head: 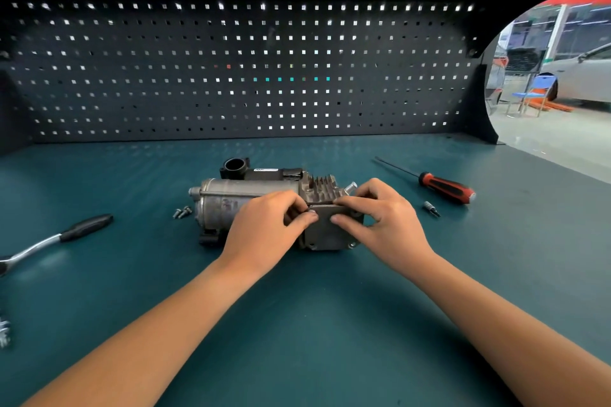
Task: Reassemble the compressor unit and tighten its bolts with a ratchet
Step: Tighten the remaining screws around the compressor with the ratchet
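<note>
Centre of counter (297,307): compressor (231,201), lying left to right. Against its near right end: plate (325,233), pinched by left grip (264,225) and right grip (380,218). Just left of compressor: bolts (182,212). Far left: ratchet (49,241). Right: screwdriver (443,187), bit (430,208) before it. Behind all: pegboard (231,76).

Compressor (231,203): grey cylinder lying on its side, finned head at right. Cover plate (325,230): flat grey square I hold against the compressor's near right face. Bolts (182,212): loose, just left of the compressor. Ratchet (59,237): black-handled, well left of it.
</note>
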A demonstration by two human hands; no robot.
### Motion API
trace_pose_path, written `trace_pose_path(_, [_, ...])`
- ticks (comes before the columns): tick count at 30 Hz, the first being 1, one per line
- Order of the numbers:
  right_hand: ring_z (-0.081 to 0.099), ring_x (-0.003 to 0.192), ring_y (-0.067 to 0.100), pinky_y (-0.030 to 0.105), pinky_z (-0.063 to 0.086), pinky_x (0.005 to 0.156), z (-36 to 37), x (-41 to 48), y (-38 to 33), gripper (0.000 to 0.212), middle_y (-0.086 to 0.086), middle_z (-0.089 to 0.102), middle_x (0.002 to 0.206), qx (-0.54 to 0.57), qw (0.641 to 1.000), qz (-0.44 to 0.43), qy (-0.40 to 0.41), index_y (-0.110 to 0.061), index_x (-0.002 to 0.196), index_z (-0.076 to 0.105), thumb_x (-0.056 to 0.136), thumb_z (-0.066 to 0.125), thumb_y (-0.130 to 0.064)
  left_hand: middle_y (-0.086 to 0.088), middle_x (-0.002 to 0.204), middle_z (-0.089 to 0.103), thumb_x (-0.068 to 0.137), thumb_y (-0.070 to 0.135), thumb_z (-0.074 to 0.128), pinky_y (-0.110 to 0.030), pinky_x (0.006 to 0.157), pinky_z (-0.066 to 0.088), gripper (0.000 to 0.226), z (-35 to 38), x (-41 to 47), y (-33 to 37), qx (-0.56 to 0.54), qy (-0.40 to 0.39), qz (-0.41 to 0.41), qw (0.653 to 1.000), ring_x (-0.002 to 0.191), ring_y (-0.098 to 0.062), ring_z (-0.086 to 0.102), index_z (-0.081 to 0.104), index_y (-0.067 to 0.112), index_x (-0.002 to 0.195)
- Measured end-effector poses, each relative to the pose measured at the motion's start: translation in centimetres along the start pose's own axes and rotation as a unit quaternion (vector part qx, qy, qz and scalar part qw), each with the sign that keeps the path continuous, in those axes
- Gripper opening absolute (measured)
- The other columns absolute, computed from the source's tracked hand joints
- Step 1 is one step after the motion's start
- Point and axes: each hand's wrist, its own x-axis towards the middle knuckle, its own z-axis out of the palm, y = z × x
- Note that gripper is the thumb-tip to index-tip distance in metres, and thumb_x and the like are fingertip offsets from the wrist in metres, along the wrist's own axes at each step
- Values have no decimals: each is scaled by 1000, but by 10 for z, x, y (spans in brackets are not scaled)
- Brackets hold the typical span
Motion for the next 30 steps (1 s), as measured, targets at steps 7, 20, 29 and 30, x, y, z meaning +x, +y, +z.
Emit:
trace_pose_path(7, [61, 63, 31, 39, 53, 57, 4, -1, -2, 24, 14, 61, 74, -19, 999, -25, 12, -6, 88, 76, 68, 73, -18, 19, 63, 56, 77, 31, 72, -29, 64, 49, 12, 2, 0, -5, -14, -4, -26, 1000, 64, -4, 58, 63, 24, 72])
trace_pose_path(20, [57, 83, 1, 5, 39, 68, 12, -6, 20, 74, -9, 52, 109, 120, 965, 216, -91, -31, 136, 40, 71, 75, -41, 23, 116, 44, 83, 28, 66, -27, 79, 46, 37, 0, 8, -11, -43, -62, 24, 997, 74, -4, 54, 60, 24, 120])
trace_pose_path(29, [54, 102, 21, 32, 43, 87, 17, -13, 20, 83, 1, 54, 120, -15, 978, 145, -151, -35, 143, 26, 75, 73, -42, 13, 106, 59, 82, 15, 68, -19, 76, 46, 20, 10, 7, -11, -74, -14, 33, 997, 77, -9, 57, 70, 14, 102])
trace_pose_path(30, [55, 101, 22, 32, 43, 88, 17, -13, 20, 78, 3, 56, 120, -12, 980, 145, -134, -31, 141, 33, 75, 73, -40, 11, 106, 61, 82, 16, 68, -24, 78, 47, 19, 12, 6, -10, -65, -7, 38, 997, 79, -11, 58, 70, 13, 101])
